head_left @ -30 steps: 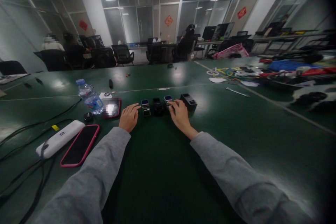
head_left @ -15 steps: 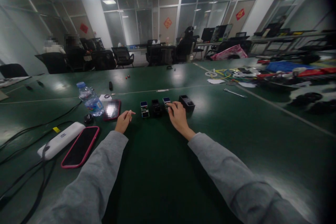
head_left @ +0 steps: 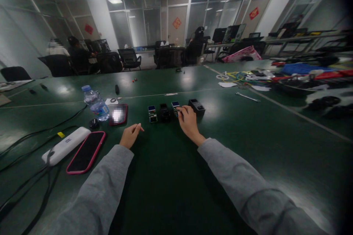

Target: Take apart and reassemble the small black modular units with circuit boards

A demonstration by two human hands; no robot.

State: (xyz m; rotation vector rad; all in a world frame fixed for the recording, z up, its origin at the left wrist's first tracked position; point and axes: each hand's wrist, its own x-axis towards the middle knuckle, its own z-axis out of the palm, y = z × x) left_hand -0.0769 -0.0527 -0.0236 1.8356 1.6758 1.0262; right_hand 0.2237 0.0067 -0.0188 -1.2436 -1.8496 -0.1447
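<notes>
My right hand (head_left: pixel 189 120) is closed on a small circuit board with a screen (head_left: pixel 175 104), its fingertips at the board's right side and covering the lower part. Left of it stand a black handheld device (head_left: pixel 164 113) and another circuit board with a screen (head_left: pixel 152 114). A dark box-shaped device (head_left: pixel 196 106) lies just right of my right fingers. My left hand (head_left: pixel 130 136) hovers at or rests on the table, fingers loosely bent and a little apart, with nothing in it. It is nearest the left board but apart from it.
On the left are a water bottle (head_left: pixel 95 103), a lit phone (head_left: pixel 124 114), a pink-edged phone (head_left: pixel 86 153), a white power bank (head_left: pixel 66 146) and black cables (head_left: pixel 48 181). A wrench (head_left: pixel 247 97) lies right, before a heap of cables and tools. People sit beyond the green table (head_left: pixel 165 191).
My left hand has moved slightly down, toward me, and its fingers have bent more. My right hand stays at the same circuit board.
</notes>
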